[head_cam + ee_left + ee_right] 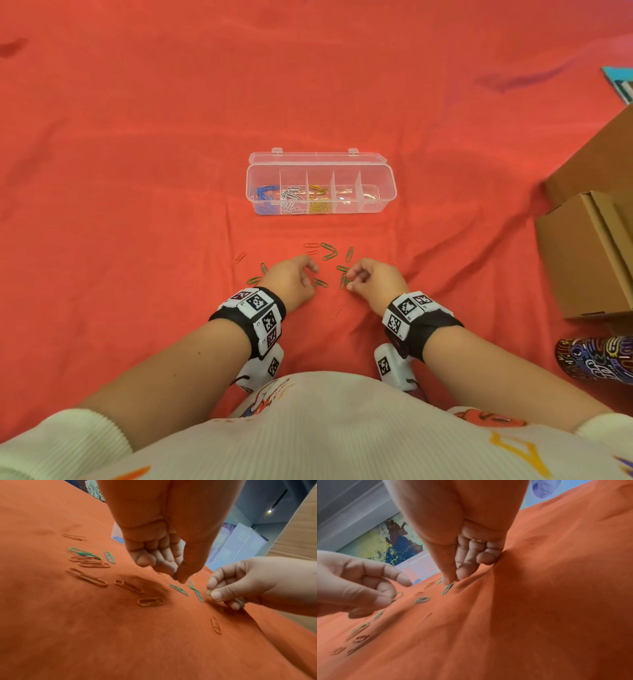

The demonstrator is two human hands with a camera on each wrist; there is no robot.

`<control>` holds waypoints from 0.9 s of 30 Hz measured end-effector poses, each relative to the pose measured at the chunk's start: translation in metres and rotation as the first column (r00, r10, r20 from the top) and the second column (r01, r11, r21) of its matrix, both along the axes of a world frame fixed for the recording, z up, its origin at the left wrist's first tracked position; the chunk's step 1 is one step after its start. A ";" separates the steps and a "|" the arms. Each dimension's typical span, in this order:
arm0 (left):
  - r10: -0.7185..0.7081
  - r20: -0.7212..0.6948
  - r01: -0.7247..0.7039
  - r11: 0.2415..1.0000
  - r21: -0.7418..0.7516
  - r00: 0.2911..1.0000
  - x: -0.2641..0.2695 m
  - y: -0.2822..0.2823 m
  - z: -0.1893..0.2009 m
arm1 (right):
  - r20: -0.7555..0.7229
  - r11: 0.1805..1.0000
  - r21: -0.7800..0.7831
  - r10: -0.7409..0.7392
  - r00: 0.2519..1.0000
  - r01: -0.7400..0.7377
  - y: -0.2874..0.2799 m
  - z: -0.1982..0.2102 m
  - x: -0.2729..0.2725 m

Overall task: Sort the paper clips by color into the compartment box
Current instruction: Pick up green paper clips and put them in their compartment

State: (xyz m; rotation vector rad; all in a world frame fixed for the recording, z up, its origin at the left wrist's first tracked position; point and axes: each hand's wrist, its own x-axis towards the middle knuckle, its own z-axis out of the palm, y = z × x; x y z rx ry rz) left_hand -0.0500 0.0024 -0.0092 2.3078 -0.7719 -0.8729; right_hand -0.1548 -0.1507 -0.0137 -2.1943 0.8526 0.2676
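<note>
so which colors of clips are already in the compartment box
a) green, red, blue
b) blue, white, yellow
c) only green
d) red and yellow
b: in the head view the compartment box holds blue clips, white clips and yellow clips in its three leftmost compartments, while the green clips lie loose on the red cloth.

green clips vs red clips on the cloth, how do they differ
Green clips stand out sharply on the red cloth; red clips nearly vanish into it. The right hand pinches a green one; the red ones in view lie untouched. Both share one shape and lie loose outside the box.
</note>
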 end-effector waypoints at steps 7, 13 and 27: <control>-0.100 0.007 0.099 0.994 0.054 0.995 0.000 -0.009 -0.005 | -0.108 0.975 -0.012 0.218 0.970 -0.221 0.002 0.007 0.009; -0.108 0.026 0.105 0.990 0.097 0.994 0.000 -0.007 -0.007 | -0.258 0.974 -0.078 0.187 0.948 -0.214 0.001 0.006 0.019; -0.181 0.078 0.163 0.967 0.196 0.980 0.003 -0.011 -0.002 | -0.335 0.951 -0.066 0.264 0.905 -0.302 -0.004 0.018 0.022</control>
